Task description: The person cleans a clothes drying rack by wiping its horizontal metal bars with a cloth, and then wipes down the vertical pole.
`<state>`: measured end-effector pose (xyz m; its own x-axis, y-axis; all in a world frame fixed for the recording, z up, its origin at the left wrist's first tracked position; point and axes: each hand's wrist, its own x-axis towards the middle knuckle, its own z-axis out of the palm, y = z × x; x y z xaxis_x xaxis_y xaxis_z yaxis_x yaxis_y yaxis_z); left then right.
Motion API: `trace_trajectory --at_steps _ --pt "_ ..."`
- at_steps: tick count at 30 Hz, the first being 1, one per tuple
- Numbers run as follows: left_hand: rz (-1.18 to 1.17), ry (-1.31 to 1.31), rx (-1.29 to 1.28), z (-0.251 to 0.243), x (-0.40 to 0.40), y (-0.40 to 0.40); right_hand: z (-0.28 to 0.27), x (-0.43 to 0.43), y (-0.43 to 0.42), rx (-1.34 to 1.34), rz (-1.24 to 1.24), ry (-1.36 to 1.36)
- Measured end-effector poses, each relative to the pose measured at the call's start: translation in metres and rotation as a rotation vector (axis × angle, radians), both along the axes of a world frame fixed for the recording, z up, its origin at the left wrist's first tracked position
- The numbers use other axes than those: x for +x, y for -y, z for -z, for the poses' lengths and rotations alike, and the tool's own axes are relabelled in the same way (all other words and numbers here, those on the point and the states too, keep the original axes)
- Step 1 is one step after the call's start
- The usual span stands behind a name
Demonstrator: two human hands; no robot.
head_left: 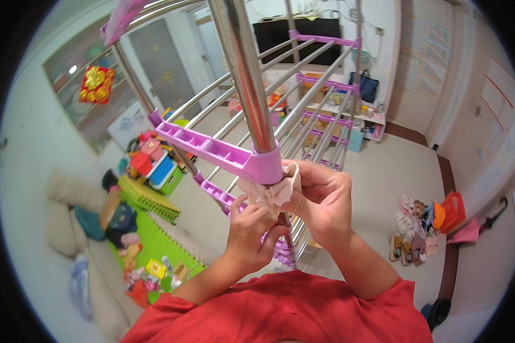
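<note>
A pale, crumpled cloth (272, 195) is bunched around the metal post just under the purple plastic corner bracket (264, 165) of a tall rack. My right hand (324, 201) pinches the cloth from the right, between thumb and fingers. On the lower left, my left hand (253, 233) has its fingers at the cloth's underside and its thumb by the post; whether it grips the cloth or the post is hard to tell. Above the bracket rises a shiny metal post (251, 81). Metal tubes (300, 107) run from the near purple frame to the far one.
Toys and storage boxes (159, 167) stand left of the rack, by a green foam mat (154, 240) with scattered toys. A beige sofa (98, 283) lies along the left. Several shoes (407, 231) and a red bag (452, 212) are on the right floor. Behind the rack is a television (300, 38).
</note>
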<state>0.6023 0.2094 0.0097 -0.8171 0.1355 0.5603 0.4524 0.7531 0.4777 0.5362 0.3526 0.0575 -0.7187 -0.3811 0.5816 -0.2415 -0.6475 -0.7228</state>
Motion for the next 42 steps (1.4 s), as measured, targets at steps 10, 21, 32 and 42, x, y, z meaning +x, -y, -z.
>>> trace_trajectory --at_steps 10,21,32,42 --pt "-0.068 0.079 0.233 0.030 0.011 -0.008 0.013 -0.034 -0.015 0.292 -0.431 -0.027" --pt "-0.054 0.129 0.345 0.027 0.008 -0.012 -0.003 -0.043 -0.001 0.067 -0.817 0.039" --pt "-0.446 -0.060 0.099 0.036 0.015 -0.037 0.042 -0.047 -0.012 0.386 -0.475 -0.224" --pt "-0.581 -0.154 0.141 0.037 0.015 -0.080 -0.012 -0.070 0.007 0.106 -1.078 -0.011"
